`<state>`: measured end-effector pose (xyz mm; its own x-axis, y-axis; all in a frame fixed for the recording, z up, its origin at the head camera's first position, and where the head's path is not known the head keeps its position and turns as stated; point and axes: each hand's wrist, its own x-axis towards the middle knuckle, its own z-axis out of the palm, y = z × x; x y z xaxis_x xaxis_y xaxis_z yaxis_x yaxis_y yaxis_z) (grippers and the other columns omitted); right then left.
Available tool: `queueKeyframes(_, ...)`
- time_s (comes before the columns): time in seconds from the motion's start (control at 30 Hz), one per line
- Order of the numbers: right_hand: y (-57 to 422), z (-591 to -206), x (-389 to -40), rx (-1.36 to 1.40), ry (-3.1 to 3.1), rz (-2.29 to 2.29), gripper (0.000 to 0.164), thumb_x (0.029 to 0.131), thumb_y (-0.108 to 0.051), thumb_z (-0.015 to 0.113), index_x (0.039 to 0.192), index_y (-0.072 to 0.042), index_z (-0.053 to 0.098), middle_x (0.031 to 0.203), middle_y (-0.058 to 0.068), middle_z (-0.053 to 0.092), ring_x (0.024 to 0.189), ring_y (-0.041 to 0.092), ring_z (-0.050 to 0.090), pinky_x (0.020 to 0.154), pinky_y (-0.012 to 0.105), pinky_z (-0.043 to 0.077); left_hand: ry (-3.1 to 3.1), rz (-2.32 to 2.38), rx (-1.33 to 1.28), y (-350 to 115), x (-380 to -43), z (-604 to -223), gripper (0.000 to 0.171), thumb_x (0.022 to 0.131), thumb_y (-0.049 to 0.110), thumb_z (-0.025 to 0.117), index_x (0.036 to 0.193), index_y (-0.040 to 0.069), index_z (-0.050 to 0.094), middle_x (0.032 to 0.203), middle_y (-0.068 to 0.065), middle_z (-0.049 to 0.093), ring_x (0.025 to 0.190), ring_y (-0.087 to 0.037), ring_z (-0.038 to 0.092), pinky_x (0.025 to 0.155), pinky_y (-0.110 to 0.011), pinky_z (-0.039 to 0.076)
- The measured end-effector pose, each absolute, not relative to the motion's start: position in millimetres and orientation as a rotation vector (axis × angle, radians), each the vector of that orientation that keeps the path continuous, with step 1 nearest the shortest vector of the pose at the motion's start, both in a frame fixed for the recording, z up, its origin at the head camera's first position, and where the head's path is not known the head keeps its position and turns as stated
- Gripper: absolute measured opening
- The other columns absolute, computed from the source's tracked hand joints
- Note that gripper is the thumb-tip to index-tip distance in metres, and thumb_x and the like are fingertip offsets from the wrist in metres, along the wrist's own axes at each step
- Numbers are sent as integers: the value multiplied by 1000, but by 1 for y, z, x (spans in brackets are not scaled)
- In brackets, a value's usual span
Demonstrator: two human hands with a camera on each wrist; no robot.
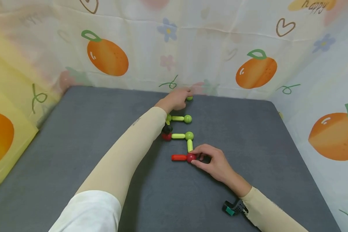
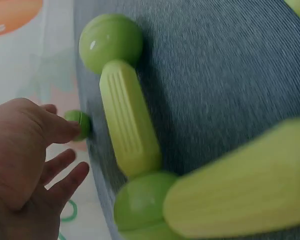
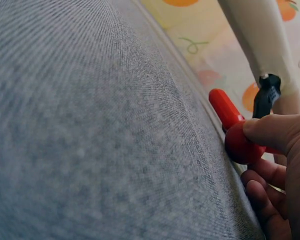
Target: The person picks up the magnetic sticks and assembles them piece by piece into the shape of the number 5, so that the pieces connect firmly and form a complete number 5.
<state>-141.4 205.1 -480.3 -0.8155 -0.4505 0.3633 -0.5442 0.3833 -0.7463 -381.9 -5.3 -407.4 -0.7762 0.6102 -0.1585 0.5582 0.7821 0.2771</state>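
Note:
In the head view, magnetic sticks and balls form a bent chain on the grey table. My right hand pinches a red ball between thumb and forefinger; a red stick points left from it. A yellow-green stick runs from that ball up to a green ball. My left hand reaches to the table's far edge, its fingers loosely spread. One digit overlaps a small green ball in the left wrist view. In the right wrist view, the thumb presses the red ball.
Another red ball lies partly behind the black left wrist camera. Farther back, a yellow-green stick joins a green ball. A printed curtain hangs along the table's far edge. My left forearm spans the table's middle.

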Motion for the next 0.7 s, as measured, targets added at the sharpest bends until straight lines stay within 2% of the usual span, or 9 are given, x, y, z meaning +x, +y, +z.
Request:
queueKeyframes(0.33,206,-480,-142,904,-2547,1431,30,92,-11,90,119,-24,82,112,-10,74,87,13,66,77,32,57,2757,378,856,1,-376,-406,52,107,-6,51,157,11,59,161,-4,55,152,-31,44,121,-43,40)
queueKeyframes(0.57,206,-481,-142,902,-2540,1425,30,93,-12,90,119,-24,82,111,-10,74,86,14,66,76,33,57,2799,440,843,-8,-376,-409,41,108,-2,58,145,11,70,152,-6,62,145,-31,51,116,-43,45)
queueKeyframes(0.7,207,-482,-141,905,-2544,1413,29,93,-12,89,119,-23,81,111,-10,74,87,13,65,77,31,56,2810,456,845,-14,-373,-410,35,109,7,66,144,12,72,150,-6,64,143,-29,54,117,-43,44)
